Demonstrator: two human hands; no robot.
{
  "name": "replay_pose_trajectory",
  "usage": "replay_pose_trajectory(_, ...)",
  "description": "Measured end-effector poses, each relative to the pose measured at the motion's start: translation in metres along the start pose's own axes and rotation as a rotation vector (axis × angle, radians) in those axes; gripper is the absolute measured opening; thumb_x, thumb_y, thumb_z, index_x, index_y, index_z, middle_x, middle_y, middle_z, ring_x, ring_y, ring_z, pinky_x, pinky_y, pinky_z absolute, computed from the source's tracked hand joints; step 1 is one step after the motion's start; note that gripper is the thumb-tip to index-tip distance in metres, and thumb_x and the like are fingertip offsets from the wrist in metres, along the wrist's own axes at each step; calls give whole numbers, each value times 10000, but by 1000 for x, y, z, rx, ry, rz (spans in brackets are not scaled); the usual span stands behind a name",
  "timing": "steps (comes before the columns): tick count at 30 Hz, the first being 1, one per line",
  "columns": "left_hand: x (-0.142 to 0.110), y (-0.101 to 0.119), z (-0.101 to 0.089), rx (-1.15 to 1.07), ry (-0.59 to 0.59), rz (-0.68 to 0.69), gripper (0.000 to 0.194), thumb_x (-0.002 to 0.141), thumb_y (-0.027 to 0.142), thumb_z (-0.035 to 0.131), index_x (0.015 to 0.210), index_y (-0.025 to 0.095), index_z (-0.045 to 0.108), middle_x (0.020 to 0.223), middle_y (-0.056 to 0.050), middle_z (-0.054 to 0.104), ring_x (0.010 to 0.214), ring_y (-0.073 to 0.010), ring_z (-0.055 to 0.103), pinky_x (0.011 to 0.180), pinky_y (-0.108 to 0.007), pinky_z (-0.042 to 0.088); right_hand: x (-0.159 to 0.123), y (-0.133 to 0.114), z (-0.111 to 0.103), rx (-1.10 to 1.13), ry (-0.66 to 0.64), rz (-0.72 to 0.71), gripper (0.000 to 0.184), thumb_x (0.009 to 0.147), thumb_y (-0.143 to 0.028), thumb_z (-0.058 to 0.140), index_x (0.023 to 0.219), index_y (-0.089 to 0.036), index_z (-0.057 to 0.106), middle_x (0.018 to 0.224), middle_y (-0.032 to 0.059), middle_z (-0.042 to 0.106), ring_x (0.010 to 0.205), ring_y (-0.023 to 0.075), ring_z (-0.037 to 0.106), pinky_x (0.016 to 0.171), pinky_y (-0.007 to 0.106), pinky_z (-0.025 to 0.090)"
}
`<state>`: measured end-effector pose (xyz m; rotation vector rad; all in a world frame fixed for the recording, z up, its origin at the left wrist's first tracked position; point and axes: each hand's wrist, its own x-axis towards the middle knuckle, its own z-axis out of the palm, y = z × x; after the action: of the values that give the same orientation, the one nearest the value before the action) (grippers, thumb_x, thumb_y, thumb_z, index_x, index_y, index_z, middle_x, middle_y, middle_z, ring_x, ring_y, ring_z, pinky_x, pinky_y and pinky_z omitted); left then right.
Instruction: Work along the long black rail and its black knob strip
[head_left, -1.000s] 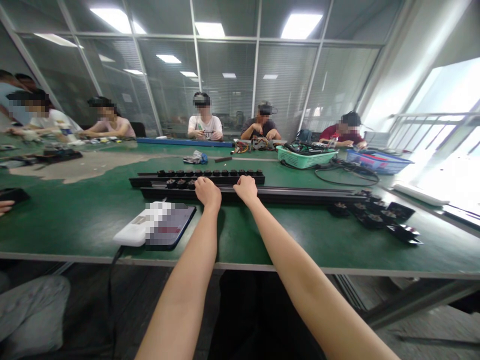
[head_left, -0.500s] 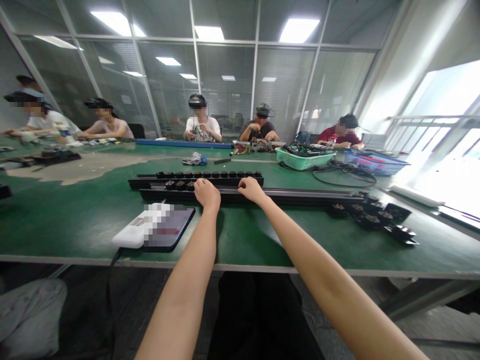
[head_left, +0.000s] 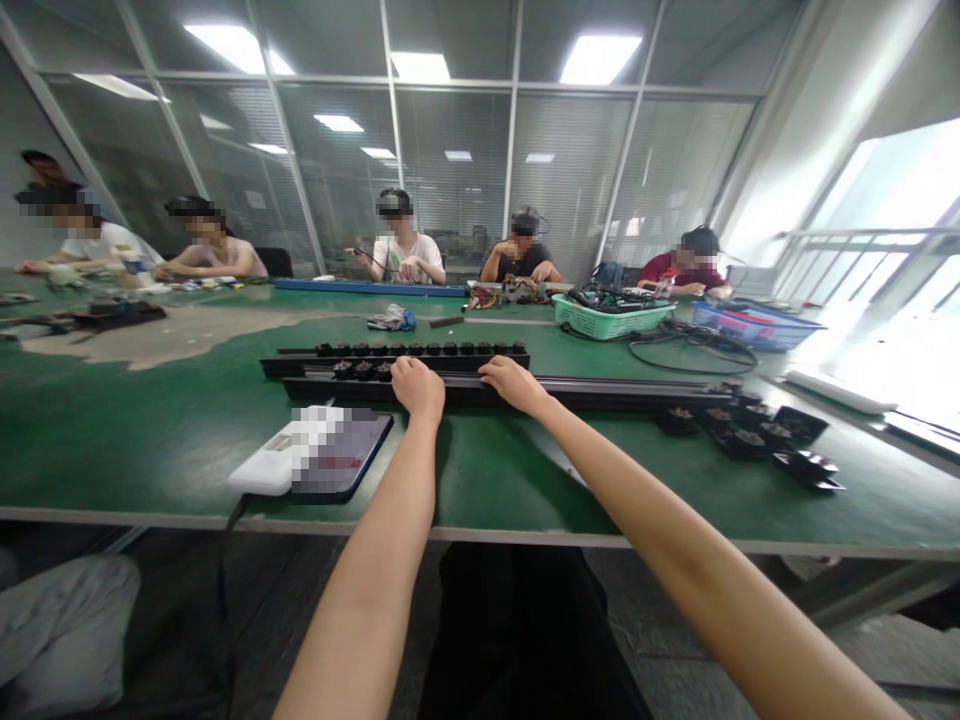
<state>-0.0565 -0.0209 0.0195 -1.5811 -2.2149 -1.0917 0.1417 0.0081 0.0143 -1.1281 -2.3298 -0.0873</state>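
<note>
The left hand was noted at the near black channel rail, beside black modules, on the green surface. The right hand had been shifted rightward, widening the gap between hands and exposing more channel; neither grip could be confirmed

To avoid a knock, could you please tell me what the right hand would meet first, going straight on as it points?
Probably the far rail with its row of black pieces: the right hand points forward and leftward at the near rail, though its height is unclear.
</note>
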Motion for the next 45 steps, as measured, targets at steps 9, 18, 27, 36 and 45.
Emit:
replay_pose_trajectory(9,0,0,1,-6,10,7,409,951,100,447,1304,32,643,1367,-251,598,1345,-362,510,1106,-469,483,-7,5,15,14,95,4,337,1069,-228,545,1334,-235,754,1297,124,680,1226,229,615,1045,327,511)
replay_pose_trajectory(18,-1,0,3,22,1,10,423,957,108,437,1316,14,641,1384,-243,596,1344,-363,512,1111,-458,484,-11,13,9,103,125,1,329,1046,-212,566,1283,-232,794,1237,127,708,1178,240,642,1065,356,511)
replay_pose_trajectory(27,-1,1,2,3,-4,12,426,958,127,447,1323,22,639,1388,-247,589,1359,-364,501,1126,-464,474,-16,16,4,130,129,27,325,1035,-199,575,1266,-212,803,1232,137,718,1170,249,650,1064,370,512)
replay_pose_trajectory(36,-2,1,2,-9,-7,13,422,949,125,439,1307,37,643,1388,-243,587,1357,-365,497,1130,-471,472,-20,17,-2,140,133,37,327,1022,-178,583,1259,-199,807,1213,144,725,1161,247,665,1066,376,516)
replay_pose_trajectory(45,-3,2,0,-17,-10,13,425,942,128,444,1311,52,641,1380,-249,587,1354,-366,498,1129,-479,469,-22,19,-9,137,134,44,318,993,-156,596,1212,-200,823,1176,123,737,1117,232,678,1054,361,519)
